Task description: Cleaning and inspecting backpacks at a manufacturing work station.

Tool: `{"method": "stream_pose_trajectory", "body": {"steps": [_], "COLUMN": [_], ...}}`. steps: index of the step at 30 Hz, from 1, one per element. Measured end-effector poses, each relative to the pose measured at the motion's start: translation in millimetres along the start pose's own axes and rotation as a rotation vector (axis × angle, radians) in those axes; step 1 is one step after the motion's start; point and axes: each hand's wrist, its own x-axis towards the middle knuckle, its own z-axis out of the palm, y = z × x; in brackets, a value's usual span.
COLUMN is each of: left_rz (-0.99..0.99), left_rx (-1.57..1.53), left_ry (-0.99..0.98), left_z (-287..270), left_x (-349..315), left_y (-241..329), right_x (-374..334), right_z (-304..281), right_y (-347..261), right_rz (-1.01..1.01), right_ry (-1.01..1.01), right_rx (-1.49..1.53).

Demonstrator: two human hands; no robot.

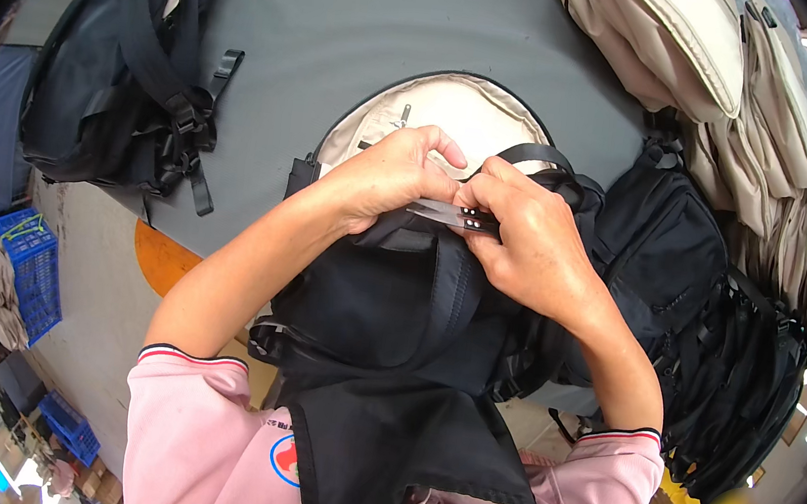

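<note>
A black backpack [354, 291] lies in front of me on the grey table, its top opened so that the beige lining [464, 110] shows beyond my hands. My left hand [387, 176] is closed in a pinch at the bag's upper edge, thumb and forefinger curled close to the other hand. In my right hand [535, 237] is a pair of thread snips [443, 215], the silver blades pointing left just below my left fingertips. The right thumb and forefinger also pinch at the same edge. What lies between the fingertips is too small to make out.
Another black backpack [116, 70] with hanging straps lies on the grey table [371, 9] at left. Beige bags [646, 41] are piled at the far right, with more black backpacks [658, 241] at the right edge. A blue crate [37, 280] stands on the floor at left.
</note>
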Motion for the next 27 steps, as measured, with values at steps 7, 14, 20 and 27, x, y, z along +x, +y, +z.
{"method": "stream_pose_trajectory", "body": {"steps": [7,14,20,27], "left_rz": [0.018,-0.009,0.027,0.036], "left_rx": [-0.059,0.013,0.003,0.037], "left_ry": [0.035,0.065,0.071,0.105], "left_z": [5,5,6,7], "left_x": [2,1,2,1], "left_y": [6,9,3,4], "right_x": [-12,-11,-10,-19], "right_z": [5,4,14,25], "right_y": [12,15,7,18], "right_rz": [0.107,-0.039,0.038,0.056], "right_ry": [0.210,0.202,0.160,0.567], "right_rx": [0.224,0.169,0.044,0.258]}}
